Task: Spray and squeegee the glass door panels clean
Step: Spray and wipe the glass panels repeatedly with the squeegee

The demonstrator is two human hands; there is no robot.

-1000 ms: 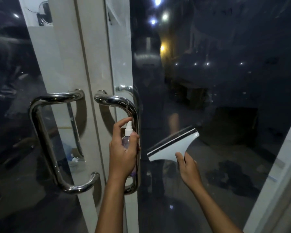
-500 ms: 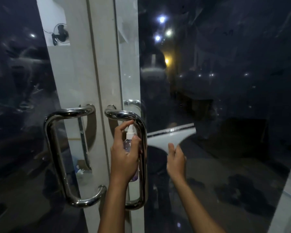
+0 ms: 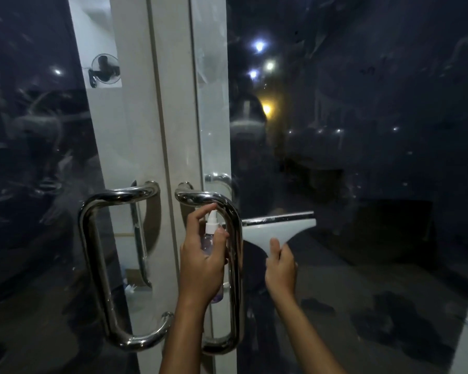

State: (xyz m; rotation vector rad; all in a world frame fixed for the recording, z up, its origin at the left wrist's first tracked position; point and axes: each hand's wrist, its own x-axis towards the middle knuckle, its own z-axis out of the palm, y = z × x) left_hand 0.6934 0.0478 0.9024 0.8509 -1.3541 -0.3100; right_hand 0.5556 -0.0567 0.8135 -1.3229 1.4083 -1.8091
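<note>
Left hand: the left hand (image 3: 203, 265) is gripping a small spray bottle (image 3: 210, 238), fingers wrapping its clear body, forefinger curling over the white nozzle top.
Spray bottle: it is standing upright in that grip, just in front of the right door handle (image 3: 234, 265), with purple liquid showing below the palm.
Right hand: the right hand (image 3: 281, 268) is clutching the stem of the white squeegee (image 3: 277, 226), thumb lying up along it.
Squeegee: its blade is sitting level above the right hand and appears to be lying against the right glass panel (image 3: 362, 157), its left end reaching just beside the right door handle.
Left glass panel: the left glass panel (image 3: 33, 171) is lying well to the left of both hands, beyond the left door handle (image 3: 97, 265).
Door frame: the white door frame (image 3: 157, 103) is rising above the left hand, between the two panes.
</note>
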